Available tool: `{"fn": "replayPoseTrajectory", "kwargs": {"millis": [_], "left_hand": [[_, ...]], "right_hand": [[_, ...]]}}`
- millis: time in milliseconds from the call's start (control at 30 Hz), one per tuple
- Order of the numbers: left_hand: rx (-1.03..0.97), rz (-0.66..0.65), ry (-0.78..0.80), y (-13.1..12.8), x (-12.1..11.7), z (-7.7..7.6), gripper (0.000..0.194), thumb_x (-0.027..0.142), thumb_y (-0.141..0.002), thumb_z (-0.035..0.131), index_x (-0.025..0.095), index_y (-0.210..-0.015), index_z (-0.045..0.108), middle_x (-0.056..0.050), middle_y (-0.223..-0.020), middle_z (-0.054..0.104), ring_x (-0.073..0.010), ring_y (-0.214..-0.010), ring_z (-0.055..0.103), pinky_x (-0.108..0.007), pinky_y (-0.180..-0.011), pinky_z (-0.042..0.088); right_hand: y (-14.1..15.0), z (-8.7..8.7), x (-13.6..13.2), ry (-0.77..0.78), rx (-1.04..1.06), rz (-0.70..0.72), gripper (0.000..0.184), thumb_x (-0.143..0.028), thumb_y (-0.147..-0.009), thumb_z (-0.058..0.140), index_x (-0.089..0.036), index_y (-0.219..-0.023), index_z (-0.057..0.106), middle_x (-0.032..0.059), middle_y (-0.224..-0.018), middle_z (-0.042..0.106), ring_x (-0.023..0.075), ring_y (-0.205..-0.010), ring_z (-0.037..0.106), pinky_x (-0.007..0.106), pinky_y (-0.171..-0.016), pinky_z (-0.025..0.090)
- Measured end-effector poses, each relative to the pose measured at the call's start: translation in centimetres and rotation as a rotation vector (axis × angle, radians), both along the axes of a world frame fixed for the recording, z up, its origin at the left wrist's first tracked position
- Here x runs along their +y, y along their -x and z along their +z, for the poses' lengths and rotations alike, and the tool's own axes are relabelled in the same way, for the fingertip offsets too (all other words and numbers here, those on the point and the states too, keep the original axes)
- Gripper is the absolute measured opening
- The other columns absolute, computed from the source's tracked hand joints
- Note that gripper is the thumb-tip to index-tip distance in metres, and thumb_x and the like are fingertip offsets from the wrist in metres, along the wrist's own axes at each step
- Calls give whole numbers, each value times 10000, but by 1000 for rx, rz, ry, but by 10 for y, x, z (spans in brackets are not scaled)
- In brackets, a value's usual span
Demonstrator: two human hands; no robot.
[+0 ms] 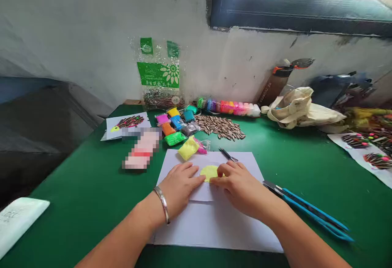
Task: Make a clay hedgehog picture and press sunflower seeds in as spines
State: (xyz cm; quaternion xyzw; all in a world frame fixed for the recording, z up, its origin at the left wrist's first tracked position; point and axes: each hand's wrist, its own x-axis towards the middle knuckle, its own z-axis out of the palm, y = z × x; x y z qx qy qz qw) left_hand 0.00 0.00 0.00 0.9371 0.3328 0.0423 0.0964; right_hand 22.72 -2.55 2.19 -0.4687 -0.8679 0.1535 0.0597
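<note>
One green table point(92, 194) fills most of the lower frame before you. On it, at lower centre, lies one large white board point(183, 229), with one smaller paper sheet point(202, 195) on top. Your left hand point(180, 184) rests flat, fingers spread, grasping nothing, its thumb at the left edge of the yellow clay point(208, 173). Your right hand point(240, 180) has bent fingers at the clay's right side; you cannot tell whether they pinch it. That single clay patch sits on the smaller sheet, just below the frame's middle. Expect it to be light, soft, perhaps tacky and easily dented; take it by the rim with flat fingertips. Counted by size: one blue-handled tool point(318, 215) at lower right, roughly ten loose colored packets point(175, 138) near centre, and seeds point(222, 127) too many to count.
</note>
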Motion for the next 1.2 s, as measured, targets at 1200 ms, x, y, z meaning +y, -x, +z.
{"fn": "replayPoseTrajectory", "kwargs": {"millis": [1200], "left_hand": [[-27, 15, -4, 3, 0, -8, 492, 62, -826, 500, 282, -1260, 571, -96, -1332, 534, -324, -1249, 432, -531, -1010, 416]], "right_hand": [[-17, 15, -2, 61, 9, -58, 374, -69, -859, 412, -295, -906, 706, 31, -920, 578, 169, -867, 481, 337, -800, 316]]}}
